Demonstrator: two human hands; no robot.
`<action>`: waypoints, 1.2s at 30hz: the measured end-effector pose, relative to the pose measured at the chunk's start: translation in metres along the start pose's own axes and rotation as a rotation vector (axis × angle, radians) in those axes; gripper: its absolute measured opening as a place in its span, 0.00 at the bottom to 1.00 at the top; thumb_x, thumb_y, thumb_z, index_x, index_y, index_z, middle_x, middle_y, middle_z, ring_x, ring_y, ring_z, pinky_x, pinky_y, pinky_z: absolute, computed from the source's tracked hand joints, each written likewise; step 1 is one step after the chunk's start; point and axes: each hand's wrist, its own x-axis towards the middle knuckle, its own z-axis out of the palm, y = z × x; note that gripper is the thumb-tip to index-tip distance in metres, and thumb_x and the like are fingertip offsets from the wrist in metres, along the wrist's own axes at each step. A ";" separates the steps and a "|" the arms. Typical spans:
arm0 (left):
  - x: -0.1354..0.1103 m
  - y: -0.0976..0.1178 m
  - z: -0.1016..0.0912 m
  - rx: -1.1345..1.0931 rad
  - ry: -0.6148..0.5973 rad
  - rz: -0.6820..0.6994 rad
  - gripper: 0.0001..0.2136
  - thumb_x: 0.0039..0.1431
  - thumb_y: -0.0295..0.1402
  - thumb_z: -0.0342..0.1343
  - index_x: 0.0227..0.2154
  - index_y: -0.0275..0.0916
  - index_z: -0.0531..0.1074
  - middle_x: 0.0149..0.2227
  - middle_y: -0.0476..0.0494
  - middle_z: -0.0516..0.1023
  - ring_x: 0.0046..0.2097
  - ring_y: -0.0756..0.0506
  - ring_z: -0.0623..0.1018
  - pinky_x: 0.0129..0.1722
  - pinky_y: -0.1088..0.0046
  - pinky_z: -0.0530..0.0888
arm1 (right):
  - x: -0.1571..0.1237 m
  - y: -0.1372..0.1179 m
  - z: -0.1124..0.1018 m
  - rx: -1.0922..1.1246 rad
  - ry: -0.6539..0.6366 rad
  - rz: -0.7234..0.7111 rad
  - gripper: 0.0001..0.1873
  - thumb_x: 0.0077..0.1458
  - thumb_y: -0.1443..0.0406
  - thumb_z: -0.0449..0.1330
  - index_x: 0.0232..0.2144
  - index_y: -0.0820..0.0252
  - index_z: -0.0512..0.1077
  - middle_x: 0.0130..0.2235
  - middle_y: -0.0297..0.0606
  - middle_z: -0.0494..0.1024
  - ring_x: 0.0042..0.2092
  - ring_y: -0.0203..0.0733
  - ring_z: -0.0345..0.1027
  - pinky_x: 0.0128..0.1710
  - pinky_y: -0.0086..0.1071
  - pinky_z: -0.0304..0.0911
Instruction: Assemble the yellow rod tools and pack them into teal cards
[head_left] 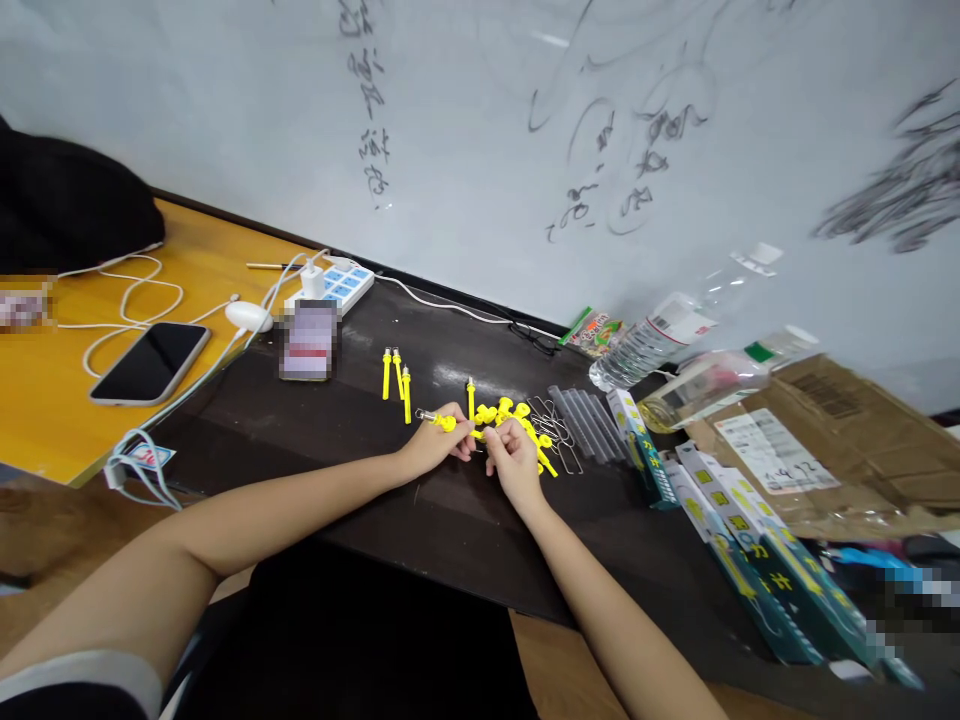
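Between both hands is a yellow plastic piece (445, 423) with a metal wire loop at its left end. My left hand (435, 445) is closed around it. My right hand (514, 462) pinches its other end, a short yellow part showing between the fingertips. Just right of my hands lies a pile of loose yellow plastic parts (529, 418), with bent metal wires (568, 452) beside it. One yellow stick with a metal tip (471, 398) lies just beyond my hands. Three similar yellow sticks (407, 400) lie further left on the dark table (360, 455).
Grey tubes (589, 425) lie right of the wires, then green-and-white boxes (757, 550). A cardboard box (870, 430), water bottle (652, 340) and snack packet (592, 332) stand behind. Leftward are two phones (150, 362), a power strip (349, 287) and white cables. A whiteboard (465, 130) backs the table.
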 end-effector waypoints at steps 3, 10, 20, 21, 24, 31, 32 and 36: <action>0.002 0.000 -0.001 -0.033 -0.026 -0.050 0.10 0.57 0.35 0.52 0.28 0.37 0.57 0.19 0.53 0.72 0.20 0.54 0.72 0.22 0.77 0.74 | -0.001 -0.003 0.002 -0.018 -0.051 -0.004 0.16 0.55 0.57 0.58 0.23 0.56 0.57 0.14 0.22 0.62 0.13 0.28 0.54 0.13 0.23 0.49; 0.002 -0.005 0.001 -0.041 -0.054 -0.018 0.11 0.57 0.38 0.52 0.30 0.39 0.56 0.17 0.57 0.69 0.17 0.55 0.69 0.18 0.79 0.71 | -0.003 -0.002 0.001 0.058 -0.134 0.055 0.15 0.54 0.56 0.59 0.24 0.56 0.58 0.17 0.25 0.68 0.16 0.30 0.59 0.14 0.24 0.58; 0.005 -0.004 -0.008 0.086 -0.043 0.074 0.08 0.57 0.35 0.49 0.29 0.38 0.57 0.19 0.55 0.69 0.17 0.56 0.66 0.13 0.84 0.64 | 0.002 0.001 -0.017 -0.048 -0.195 0.065 0.14 0.50 0.56 0.62 0.25 0.58 0.65 0.25 0.35 0.75 0.23 0.34 0.64 0.21 0.28 0.64; 0.005 -0.003 -0.008 0.100 -0.060 0.071 0.08 0.57 0.35 0.49 0.29 0.38 0.57 0.19 0.55 0.69 0.17 0.56 0.66 0.13 0.84 0.64 | 0.003 0.001 -0.018 -0.065 -0.178 0.059 0.14 0.50 0.55 0.62 0.25 0.58 0.66 0.25 0.35 0.75 0.23 0.34 0.64 0.21 0.28 0.64; 0.003 0.000 -0.008 0.120 -0.101 0.056 0.08 0.58 0.35 0.50 0.30 0.38 0.57 0.20 0.55 0.69 0.18 0.56 0.68 0.14 0.84 0.66 | 0.002 -0.001 -0.019 -0.110 -0.145 0.028 0.13 0.51 0.55 0.61 0.25 0.58 0.66 0.26 0.35 0.74 0.24 0.34 0.65 0.25 0.30 0.66; 0.001 0.002 -0.008 0.130 -0.166 0.046 0.08 0.59 0.36 0.48 0.30 0.38 0.57 0.20 0.54 0.69 0.19 0.55 0.70 0.16 0.83 0.67 | 0.002 -0.002 -0.022 -0.196 -0.148 0.002 0.13 0.53 0.56 0.60 0.25 0.58 0.67 0.26 0.35 0.73 0.26 0.36 0.66 0.26 0.31 0.66; 0.001 0.002 -0.008 0.137 -0.174 0.054 0.08 0.59 0.36 0.48 0.30 0.38 0.57 0.20 0.54 0.69 0.20 0.55 0.70 0.17 0.83 0.68 | 0.002 -0.002 -0.022 -0.177 -0.152 0.013 0.13 0.53 0.55 0.60 0.25 0.58 0.67 0.25 0.34 0.73 0.26 0.36 0.66 0.25 0.30 0.66; 0.000 0.003 -0.009 0.173 -0.198 0.064 0.08 0.59 0.35 0.48 0.29 0.38 0.57 0.20 0.54 0.69 0.20 0.55 0.70 0.18 0.82 0.68 | 0.003 -0.003 -0.020 -0.100 -0.163 0.049 0.15 0.53 0.55 0.60 0.25 0.58 0.64 0.22 0.33 0.73 0.23 0.34 0.64 0.24 0.29 0.64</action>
